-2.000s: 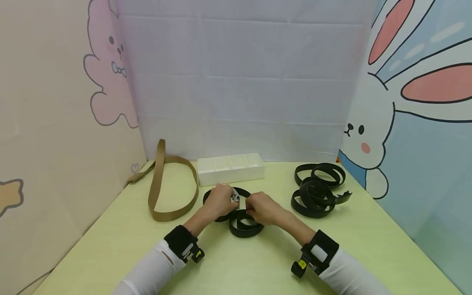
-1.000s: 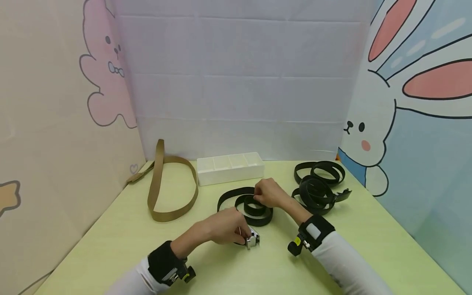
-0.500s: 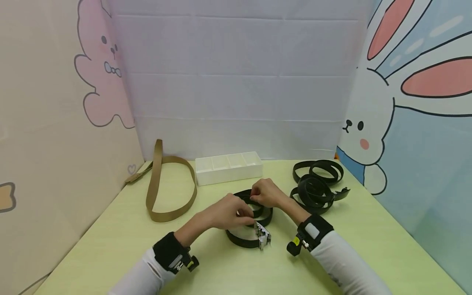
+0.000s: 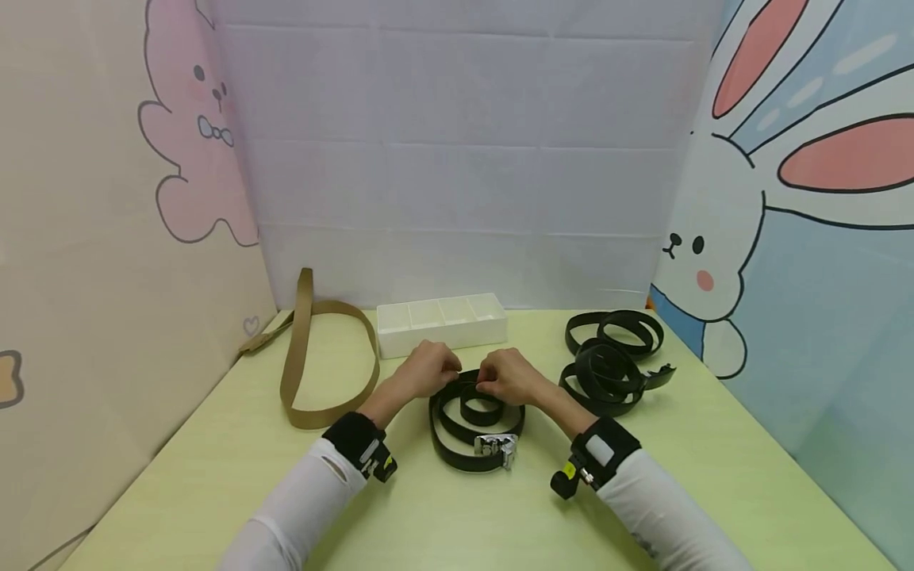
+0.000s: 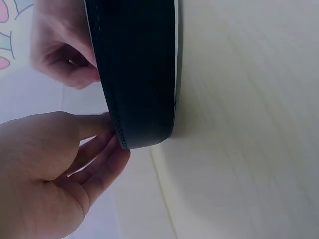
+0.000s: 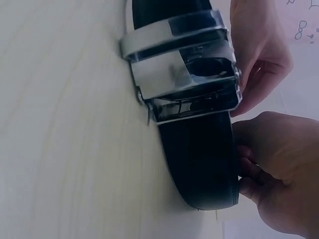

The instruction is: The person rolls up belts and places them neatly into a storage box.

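Both the left hand (image 4: 426, 371) and right hand (image 4: 505, 377) pinch the coiled black belt (image 4: 474, 428) with curled fingers.

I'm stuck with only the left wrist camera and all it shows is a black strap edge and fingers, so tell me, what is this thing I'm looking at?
Observer: It is a black belt coiled into a spiral on the green table, seen whole from the head view.
Operator: Does it have a buckle?
Observer: Yes, a silver buckle sits on the outer turn, on the side nearest the person.
Operator: Where is the other hand?
Observer: The right hand pinches the coil's far side, close beside the left hand.
Operator: Anything else out there?
Observer: A white divided tray stands just behind the hands.
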`<state>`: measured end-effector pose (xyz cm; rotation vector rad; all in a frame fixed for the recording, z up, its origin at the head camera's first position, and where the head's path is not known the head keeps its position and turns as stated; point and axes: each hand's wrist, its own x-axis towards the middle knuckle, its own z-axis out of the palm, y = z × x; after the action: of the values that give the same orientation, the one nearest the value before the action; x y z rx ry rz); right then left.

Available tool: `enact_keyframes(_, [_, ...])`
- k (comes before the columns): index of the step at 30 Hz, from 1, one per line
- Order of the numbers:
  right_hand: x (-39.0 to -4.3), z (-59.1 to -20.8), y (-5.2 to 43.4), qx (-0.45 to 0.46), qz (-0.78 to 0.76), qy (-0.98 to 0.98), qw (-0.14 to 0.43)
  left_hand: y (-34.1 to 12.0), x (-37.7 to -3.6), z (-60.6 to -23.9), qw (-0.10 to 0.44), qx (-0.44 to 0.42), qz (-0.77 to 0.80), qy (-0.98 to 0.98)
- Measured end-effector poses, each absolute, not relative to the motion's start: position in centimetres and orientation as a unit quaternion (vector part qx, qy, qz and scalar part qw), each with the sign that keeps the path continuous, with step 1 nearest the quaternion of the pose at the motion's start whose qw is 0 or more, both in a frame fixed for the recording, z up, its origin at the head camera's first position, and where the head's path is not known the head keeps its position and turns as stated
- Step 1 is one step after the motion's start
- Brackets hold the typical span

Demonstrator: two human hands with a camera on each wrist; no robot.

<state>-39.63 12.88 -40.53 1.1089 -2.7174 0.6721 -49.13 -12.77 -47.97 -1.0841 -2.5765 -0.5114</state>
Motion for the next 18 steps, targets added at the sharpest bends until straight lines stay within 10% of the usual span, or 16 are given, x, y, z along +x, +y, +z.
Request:
enact_keyframes(5, [-39.6,-40.6,12.7,0.375,0.214,-0.899,0.076,-12.9,-51.5,-49.8,0.137,-0.357,-0.184,-0.905])
enact_keyframes(18, [-39.0,-40.5,12.3,0.387,0.172,-0.901,0.097,-14.8,-37.7,-40.5,0.072,-0.263,-0.146,-0.951])
